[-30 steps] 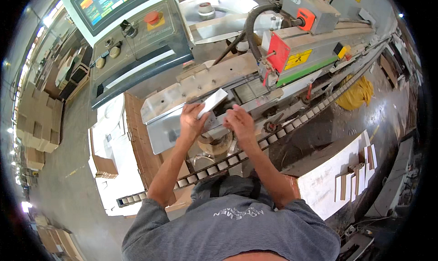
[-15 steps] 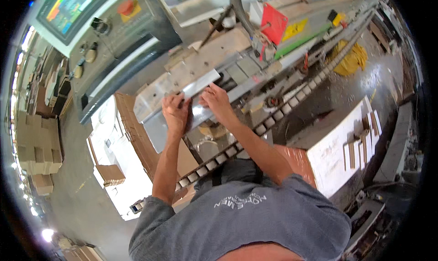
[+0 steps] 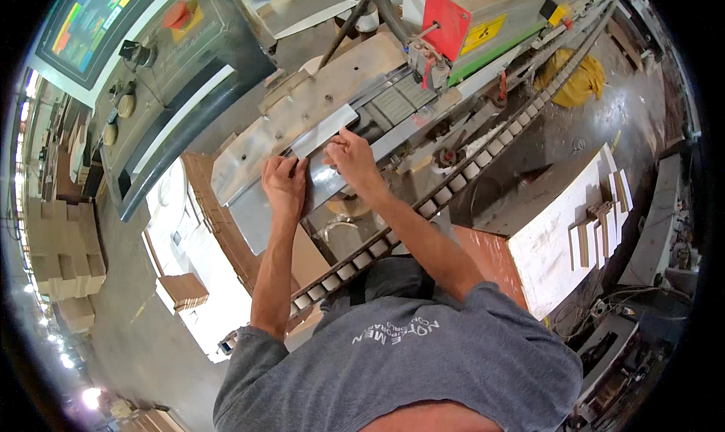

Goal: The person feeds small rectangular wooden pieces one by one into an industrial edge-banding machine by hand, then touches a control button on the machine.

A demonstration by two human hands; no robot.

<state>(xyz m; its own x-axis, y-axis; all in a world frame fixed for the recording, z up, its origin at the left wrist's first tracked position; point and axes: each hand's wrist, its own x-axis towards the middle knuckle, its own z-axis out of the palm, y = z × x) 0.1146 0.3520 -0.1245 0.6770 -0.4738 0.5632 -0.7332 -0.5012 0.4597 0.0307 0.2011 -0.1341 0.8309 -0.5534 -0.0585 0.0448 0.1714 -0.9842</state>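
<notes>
A narrow white board strip (image 3: 326, 131) lies slantwise on the metal infeed table (image 3: 260, 217) of a machine, along a worn, beige guide plate (image 3: 242, 151). My left hand (image 3: 285, 186) is closed at the strip's near left part, thumb and fingers pinched together on its edge. Farther right, my right hand (image 3: 353, 160) has curled fingers, with the index fingertip against the strip near its right end. The palms hide part of the near edge. Just past that end are the dark pads of the machine's feed track (image 3: 394, 103).
A control console (image 3: 170, 92) with a screen stands at upper left. A red guard plate (image 3: 445, 23) rises beyond the track. A roller rail (image 3: 408, 226) crosses before my body. White panels (image 3: 170, 243) and a white-topped stack (image 3: 547, 247) flank me; a yellow bag (image 3: 574, 81) lies on the floor.
The whole view has shifted slightly, with the machine and console now a little higher and farther left. Both hands keep nearly the same place on the white strip.
</notes>
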